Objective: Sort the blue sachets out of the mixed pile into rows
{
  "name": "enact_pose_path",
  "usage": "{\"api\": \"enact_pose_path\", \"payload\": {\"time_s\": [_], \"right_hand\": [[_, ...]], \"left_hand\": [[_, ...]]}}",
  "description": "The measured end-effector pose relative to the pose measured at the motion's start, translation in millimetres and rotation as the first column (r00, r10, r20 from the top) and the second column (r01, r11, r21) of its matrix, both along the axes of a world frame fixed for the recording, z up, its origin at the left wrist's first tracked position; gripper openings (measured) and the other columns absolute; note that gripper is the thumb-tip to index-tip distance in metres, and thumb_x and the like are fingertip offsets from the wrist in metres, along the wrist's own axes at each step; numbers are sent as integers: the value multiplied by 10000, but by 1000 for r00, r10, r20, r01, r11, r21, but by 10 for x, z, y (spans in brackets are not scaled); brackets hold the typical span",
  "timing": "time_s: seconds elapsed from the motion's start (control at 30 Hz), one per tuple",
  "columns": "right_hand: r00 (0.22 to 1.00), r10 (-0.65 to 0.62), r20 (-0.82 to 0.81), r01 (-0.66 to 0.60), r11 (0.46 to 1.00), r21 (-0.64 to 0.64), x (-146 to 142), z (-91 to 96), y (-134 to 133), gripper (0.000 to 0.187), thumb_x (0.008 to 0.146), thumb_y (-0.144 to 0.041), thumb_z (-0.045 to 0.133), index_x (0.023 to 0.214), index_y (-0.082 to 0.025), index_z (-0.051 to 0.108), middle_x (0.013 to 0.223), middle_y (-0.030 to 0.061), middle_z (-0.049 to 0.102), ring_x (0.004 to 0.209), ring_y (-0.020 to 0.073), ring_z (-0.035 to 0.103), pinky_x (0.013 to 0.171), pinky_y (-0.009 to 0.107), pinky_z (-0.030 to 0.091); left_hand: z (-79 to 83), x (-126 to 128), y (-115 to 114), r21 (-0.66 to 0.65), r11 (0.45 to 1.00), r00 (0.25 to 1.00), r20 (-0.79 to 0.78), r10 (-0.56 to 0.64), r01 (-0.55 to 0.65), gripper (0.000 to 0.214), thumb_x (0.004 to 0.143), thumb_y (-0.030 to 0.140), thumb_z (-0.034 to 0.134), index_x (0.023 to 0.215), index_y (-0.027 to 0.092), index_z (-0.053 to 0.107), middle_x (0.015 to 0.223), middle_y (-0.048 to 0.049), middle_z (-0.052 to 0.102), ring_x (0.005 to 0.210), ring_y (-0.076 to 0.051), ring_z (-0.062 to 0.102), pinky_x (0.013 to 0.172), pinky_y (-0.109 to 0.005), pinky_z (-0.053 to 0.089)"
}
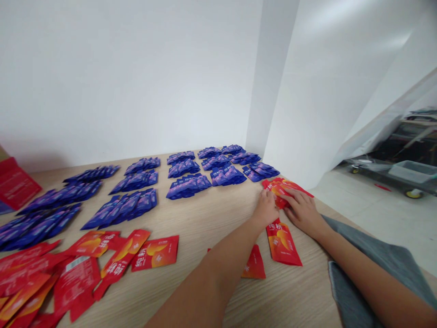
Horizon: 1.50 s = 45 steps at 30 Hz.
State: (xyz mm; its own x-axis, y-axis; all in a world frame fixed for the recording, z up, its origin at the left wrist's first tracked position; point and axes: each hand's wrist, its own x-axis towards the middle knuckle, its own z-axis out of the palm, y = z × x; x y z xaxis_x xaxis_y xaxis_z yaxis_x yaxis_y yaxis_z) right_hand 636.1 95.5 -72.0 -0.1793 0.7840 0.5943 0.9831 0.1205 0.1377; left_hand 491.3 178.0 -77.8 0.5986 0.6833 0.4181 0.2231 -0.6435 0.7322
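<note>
At the table's right edge, my left hand (266, 207) has its fingers curled on the near left side of a small overlapping row of red sachets (277, 186). My right hand (302, 210) rests on the same row from the right, fingers stretched out over it and thumb apart. Parts of these sachets are hidden under both hands. Just below lies a single red sachet (282, 243) with an orange fruit print and white lettering. Another red sachet (255, 263) is partly covered by my left forearm.
Blue-purple sachets (189, 186) lie in overlapping groups along the back. Loose red sachets (77, 280) are heaped at the front left, near a red box (18, 184). Grey cloth (372, 255) lies under my right forearm. A cart with a clear bin (413, 171) stands beyond.
</note>
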Motion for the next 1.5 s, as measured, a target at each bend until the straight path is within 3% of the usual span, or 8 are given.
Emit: {"api": "enact_pose_path", "payload": {"time_s": [0.53,0.83,1.23,1.5], "right_hand": [[999,-31,-28,32,999,31,-41,9,24,403,904,-324,423,1267,-174,511,1232,164,546,1157,317,473,933,498,406],[998,-21,-57,23,999,42,-26,-12,31,444,896,-333,427,1307,-172,479,1239,169,544,1171,320,467,942,505,401],[998,-18,-52,20,999,41,-22,-10,30,428,901,-333,425,1302,-187,461,1243,161,543,1171,316,476,950,502,393],[999,-28,-30,29,999,32,-57,27,12,384,909,-331,430,1231,-138,512,1237,173,562,1152,309,483,929,463,398]], "left_hand": [[10,7,2,-24,999,1000,-9,25,-25,382,653,-21,508,985,165,472,1155,-141,494,1181,-279,428,1068,-455,341],[15,-5,0,-86,996,997,65,32,-27,406,638,-35,510,978,182,461,1175,-127,481,1190,-267,424,1075,-452,324],[62,-17,-4,-91,995,998,26,53,-50,375,652,-29,527,958,173,450,1182,-145,468,1211,-277,401,1089,-448,293],[77,-16,-13,-99,992,997,30,75,-72,411,667,-31,529,1009,172,424,1228,-153,436,1260,-275,369,1120,-431,263]]}}
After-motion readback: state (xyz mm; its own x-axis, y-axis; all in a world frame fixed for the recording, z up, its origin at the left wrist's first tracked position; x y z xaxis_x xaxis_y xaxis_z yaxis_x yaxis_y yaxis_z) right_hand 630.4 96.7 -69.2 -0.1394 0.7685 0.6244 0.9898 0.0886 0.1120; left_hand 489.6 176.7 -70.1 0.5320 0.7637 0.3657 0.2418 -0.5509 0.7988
